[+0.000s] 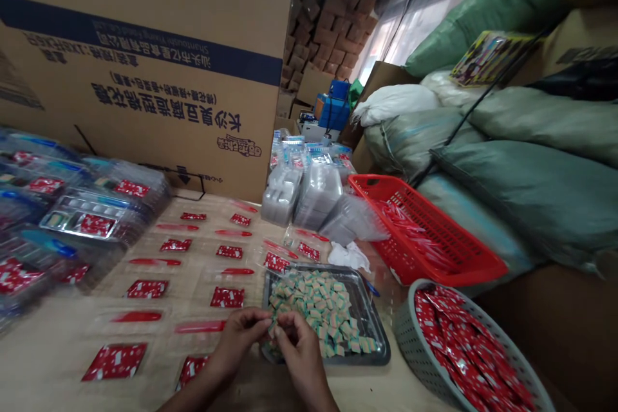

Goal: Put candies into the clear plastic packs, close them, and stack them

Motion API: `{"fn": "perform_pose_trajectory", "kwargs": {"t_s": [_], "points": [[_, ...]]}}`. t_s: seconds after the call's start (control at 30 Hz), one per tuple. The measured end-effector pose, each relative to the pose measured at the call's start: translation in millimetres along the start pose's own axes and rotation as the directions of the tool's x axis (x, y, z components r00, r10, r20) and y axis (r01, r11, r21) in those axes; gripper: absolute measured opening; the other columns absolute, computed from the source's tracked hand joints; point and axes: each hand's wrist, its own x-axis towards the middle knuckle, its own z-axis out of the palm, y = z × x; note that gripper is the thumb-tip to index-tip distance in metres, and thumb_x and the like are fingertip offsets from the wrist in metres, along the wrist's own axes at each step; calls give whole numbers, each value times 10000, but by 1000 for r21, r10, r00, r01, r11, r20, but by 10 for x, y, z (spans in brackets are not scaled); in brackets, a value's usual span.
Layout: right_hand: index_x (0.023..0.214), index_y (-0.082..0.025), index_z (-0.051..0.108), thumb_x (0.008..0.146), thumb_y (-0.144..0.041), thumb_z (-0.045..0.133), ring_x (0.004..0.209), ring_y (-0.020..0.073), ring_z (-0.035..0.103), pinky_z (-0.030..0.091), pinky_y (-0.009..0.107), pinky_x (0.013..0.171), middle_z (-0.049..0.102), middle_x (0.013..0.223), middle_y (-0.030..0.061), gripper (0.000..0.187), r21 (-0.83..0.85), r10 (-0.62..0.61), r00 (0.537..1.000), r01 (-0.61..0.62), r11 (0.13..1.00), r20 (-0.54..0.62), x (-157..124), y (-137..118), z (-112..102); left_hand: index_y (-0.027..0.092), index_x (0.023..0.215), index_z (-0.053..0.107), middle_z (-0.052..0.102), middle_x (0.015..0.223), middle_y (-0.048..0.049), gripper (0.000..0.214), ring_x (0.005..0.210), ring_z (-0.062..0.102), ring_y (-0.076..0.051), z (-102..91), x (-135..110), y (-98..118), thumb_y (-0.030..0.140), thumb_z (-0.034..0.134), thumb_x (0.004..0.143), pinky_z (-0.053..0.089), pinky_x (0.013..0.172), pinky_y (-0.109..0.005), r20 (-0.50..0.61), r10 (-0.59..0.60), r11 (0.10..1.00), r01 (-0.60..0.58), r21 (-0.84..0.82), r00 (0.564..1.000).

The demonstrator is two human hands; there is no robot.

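My left hand (244,331) and my right hand (300,342) meet in a pinch over the near left part of a dark tray (374,315). Between their fingertips is a small cream-and-green piece (273,324), partly hidden by the fingers. Many similar striped, blocky pieces (321,302) fill most of the tray. To the left, clear plastic blister packs lie in rows, each with a red pen-shaped item (200,326) and a red printed sachet (226,297). One sachet (192,370) sits partly behind my left forearm.
A grey basket (410,328) of red sachets stands right of the tray, with a red plastic basket (463,257) behind it. Stacked clear packs (318,196) rise at the back. Filled packs (96,206) pile up at left, before a large carton (145,77). Bulging sacks (541,174) line the right.
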Motion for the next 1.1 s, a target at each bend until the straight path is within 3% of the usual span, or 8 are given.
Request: {"fn": "perform_pose_trajectory", "kwargs": {"t_s": [0.13, 0.3, 0.47, 0.7, 0.9, 0.97, 1.0, 1.1], "points": [[950, -183, 659, 764, -358, 586, 735, 195, 618, 494, 284, 653, 675, 908, 82, 266, -8, -16, 1000, 16, 1000, 1, 23, 40, 47, 156, 658, 705, 666, 617, -15, 405, 591, 567, -145, -24, 21, 0, 501, 806, 473, 447, 610, -254, 0, -10, 1000, 10, -25, 1000], [844, -191, 692, 755, -375, 617, 728, 197, 613, 492, 287, 664, 668, 810, 64, 218, -12, -66, 998, 66, 998, -23, 77, -21, 40, 170, 681, 721, 687, 661, -19, 379, 643, 581, -152, -32, -5, 18, 447, 830, 446, 462, 649, -251, -40, 43, 998, -45, -39, 998], [789, -187, 692, 674, -534, 683, 656, 211, 623, 513, 313, 597, 679, 722, 61, 365, 171, 72, 997, -70, 983, -5, 111, -41, 30, 178, 750, 733, 705, 709, -33, 393, 666, 599, -174, -31, -23, 29, 477, 795, 504, 485, 640, -266, -57, 48, 999, -50, -18, 997], [885, -180, 668, 728, -477, 662, 743, 191, 634, 516, 293, 689, 687, 828, 62, 336, 168, 11, 999, -3, 986, -45, 57, -19, 173, 199, 785, 739, 738, 821, -55, 360, 794, 648, -235, 57, -34, -18, 500, 710, 589, 519, 751, -318, -214, 176, 983, -163, 79, 961], [831, -179, 671, 742, -351, 632, 656, 164, 613, 481, 250, 600, 674, 724, 27, 197, 19, -42, 998, 41, 999, 38, 238, -121, 124, 184, 694, 721, 726, 731, -49, 251, 733, 651, -234, -108, 103, 51, 413, 618, 692, 513, 707, -315, -32, 264, 932, -246, 266, 964], [807, -175, 674, 744, -296, 614, 656, 167, 616, 475, 254, 608, 679, 711, 23, 148, -78, -105, 993, 108, 991, 50, 485, -217, 115, 167, 797, 720, 721, 785, -63, 253, 773, 647, -234, -226, 263, 175, 351, 549, 762, 509, 724, -322, -46, 351, 846, -295, 444, 935], [826, -174, 676, 747, -264, 604, 680, 169, 623, 477, 258, 633, 688, 740, 25, 139, -152, -143, 989, 149, 977, 46, 642, -270, 131, 155, 881, 710, 718, 864, -79, 252, 842, 641, -239, -283, 358, 250, 297, 526, 784, 501, 773, -332, -53, 406, 754, -302, 583, 912], [937, -167, 664, 748, -154, 579, 748, 159, 638, 474, 252, 686, 706, 842, 37, 207, -403, -213, 975, 218, 889, 57, 1125, -407, 267, 116, 1078, 634, 641, 1134, -131, 336, 1081, 550, -260, -406, 629, 466, 122, 528, 760, 404, 960, -372, 21, 491, 348, -217, 912, 871]]}}
